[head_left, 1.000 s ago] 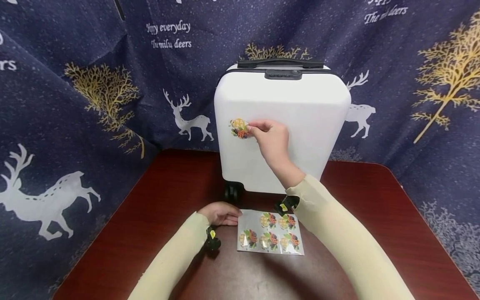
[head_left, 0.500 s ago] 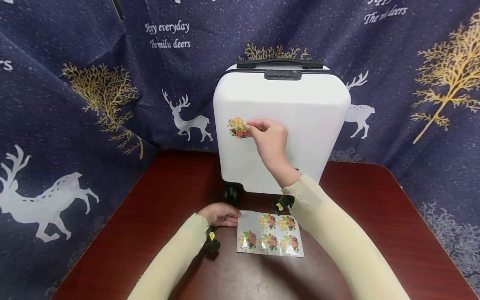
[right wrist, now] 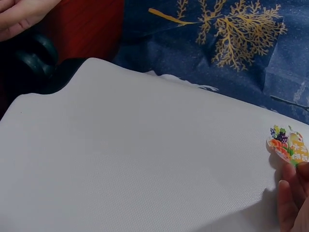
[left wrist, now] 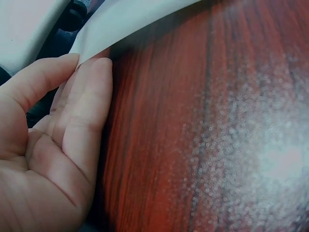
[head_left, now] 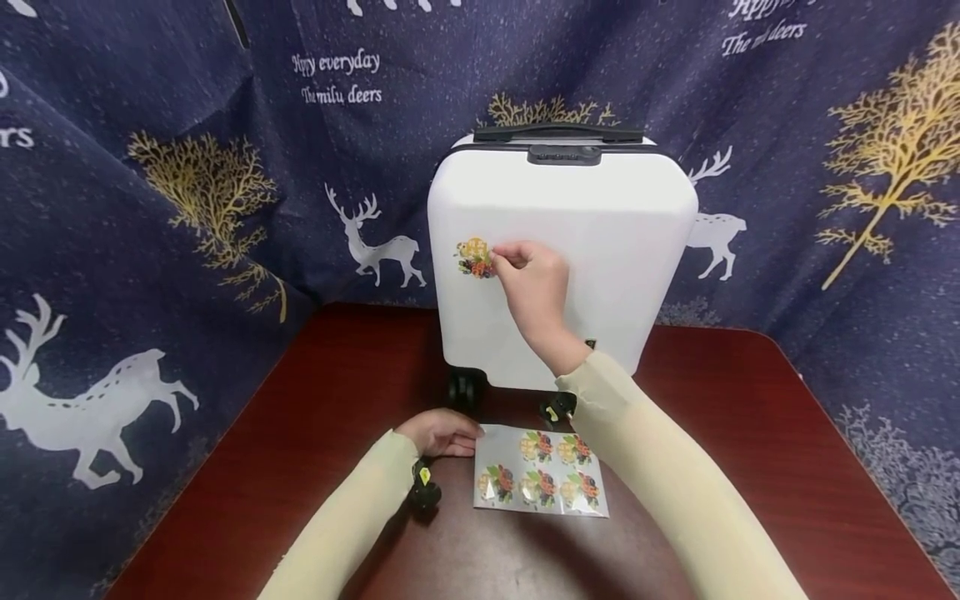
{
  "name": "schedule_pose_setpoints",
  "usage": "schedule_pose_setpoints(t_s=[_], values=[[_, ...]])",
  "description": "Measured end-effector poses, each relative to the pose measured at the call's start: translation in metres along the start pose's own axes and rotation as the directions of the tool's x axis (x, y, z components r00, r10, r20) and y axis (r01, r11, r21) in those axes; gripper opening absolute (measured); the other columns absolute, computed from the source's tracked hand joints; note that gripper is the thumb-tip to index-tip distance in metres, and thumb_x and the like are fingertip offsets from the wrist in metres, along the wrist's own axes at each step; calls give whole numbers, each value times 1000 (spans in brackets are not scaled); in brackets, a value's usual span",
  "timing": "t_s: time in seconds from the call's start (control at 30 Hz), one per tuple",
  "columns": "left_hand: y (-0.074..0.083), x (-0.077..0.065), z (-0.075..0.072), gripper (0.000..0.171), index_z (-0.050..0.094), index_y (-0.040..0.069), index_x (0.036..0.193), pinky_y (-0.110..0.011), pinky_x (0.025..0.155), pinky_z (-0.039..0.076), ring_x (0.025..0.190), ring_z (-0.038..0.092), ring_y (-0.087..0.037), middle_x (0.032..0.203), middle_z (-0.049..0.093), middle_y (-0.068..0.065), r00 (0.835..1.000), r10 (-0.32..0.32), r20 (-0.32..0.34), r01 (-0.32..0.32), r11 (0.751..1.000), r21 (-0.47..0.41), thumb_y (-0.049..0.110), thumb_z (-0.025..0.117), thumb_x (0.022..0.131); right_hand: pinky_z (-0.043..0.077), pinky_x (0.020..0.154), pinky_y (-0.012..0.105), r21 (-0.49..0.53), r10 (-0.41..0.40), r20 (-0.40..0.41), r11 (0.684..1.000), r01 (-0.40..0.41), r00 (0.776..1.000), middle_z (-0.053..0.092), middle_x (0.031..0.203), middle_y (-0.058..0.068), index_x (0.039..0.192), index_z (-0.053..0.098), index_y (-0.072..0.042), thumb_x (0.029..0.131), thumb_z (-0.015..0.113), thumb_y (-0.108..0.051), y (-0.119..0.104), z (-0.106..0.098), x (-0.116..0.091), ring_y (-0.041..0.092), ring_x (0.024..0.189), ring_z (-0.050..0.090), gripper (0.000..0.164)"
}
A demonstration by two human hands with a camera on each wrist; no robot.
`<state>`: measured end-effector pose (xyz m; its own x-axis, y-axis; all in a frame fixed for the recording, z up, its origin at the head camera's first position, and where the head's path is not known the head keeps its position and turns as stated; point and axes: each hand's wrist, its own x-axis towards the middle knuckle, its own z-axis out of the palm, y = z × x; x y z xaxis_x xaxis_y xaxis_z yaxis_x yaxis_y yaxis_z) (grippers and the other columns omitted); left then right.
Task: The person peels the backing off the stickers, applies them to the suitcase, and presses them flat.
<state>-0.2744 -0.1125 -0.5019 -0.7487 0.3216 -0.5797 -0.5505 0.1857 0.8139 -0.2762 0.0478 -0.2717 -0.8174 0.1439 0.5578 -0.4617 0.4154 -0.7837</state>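
Right hand [head_left: 536, 287] has edged left, sticker [head_left: 472, 258] pinched at right edge.

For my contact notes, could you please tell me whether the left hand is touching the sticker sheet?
Touching: the left wrist view shows the left hand pinching a corner of the sticker sheet between thumb and fingers.

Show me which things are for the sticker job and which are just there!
For the job:
fruit sticker, pinched by the right hand
white suitcase behind it
sticker sheet, its corner pinched by the left hand

Just there:
deer cloth at the back
brown table underneath
black wrist devices
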Motion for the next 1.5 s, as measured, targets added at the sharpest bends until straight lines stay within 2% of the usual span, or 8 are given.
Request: schedule_pose_setpoints(t_s=[0.17,0.33,0.5,0.63,0.9,1.13,1.4,1.5], values=[[-3,0,0,9,69,-2,102,-30,89,63,79,69,-13,88,71,-5,1000,-3,13,3,1000,2,-1,62,96,54,66,22,-47,-52,-11,998,52,999,79,93,18,94,79,1,93,73,-9,3,2,-2,28,84,77,12],[-1,0,1,10,68,-3,104,-31,90,63,80,69,-12,89,71,-5,1000,1,6,-1,1000,6,-1,62,97,60,72,37,-133,-149,-30,981,144,988,78,91,17,93,78,1,94,72,-10,3,2,-2,29,82,75,12],[1,1,1,9,68,-3,104,-30,90,62,80,69,-12,89,70,-6,1000,-10,3,10,1000,6,-1,62,97,48,61,30,-206,-200,-40,961,187,979,76,79,14,94,78,-2,95,73,-15,5,0,-2,28,68,68,14],[2,2,1,9,68,-2,102,-30,88,63,80,69,-12,88,70,-5,1000,-7,8,7,1000,-5,-1,62,96,42,58,26,-207,-216,-48,957,202,975,75,76,14,94,77,-2,95,73,-16,5,1,-1,27,64,66,15],[1,1,1,8,68,-1,100,-29,85,63,78,68,-12,85,70,-4,1000,-2,0,2,1000,-3,-2,62,95,45,55,25,-156,-221,-40,965,212,974,75,73,15,96,75,-1,95,72,-13,7,1,-1,26,64,73,12],[-2,0,1,8,68,-1,100,-28,85,63,77,69,-11,84,70,-4,1000,-3,15,3,1000,-4,-2,61,96,47,54,25,-173,-262,-40,952,252,964,72,68,14,99,74,-2,97,69,-12,10,1,-3,25,62,73,12],[-2,-1,1,7,68,0,98,-30,89,63,79,69,-12,85,70,-5,1000,7,16,-7,1000,-5,-2,61,96,56,56,37,-172,-285,-10,945,279,959,71,67,15,97,75,0,97,67,-9,15,0,-7,26,60,73,12],[-1,-2,1,7,68,0,98,-31,89,63,79,69,-12,86,70,-5,1000,13,19,-13,1000,-4,-2,62,96,56,56,37,-169,-275,12,947,273,961,71,68,15,97,76,0,96,68,-9,18,-1,-9,26,60,72,11]])
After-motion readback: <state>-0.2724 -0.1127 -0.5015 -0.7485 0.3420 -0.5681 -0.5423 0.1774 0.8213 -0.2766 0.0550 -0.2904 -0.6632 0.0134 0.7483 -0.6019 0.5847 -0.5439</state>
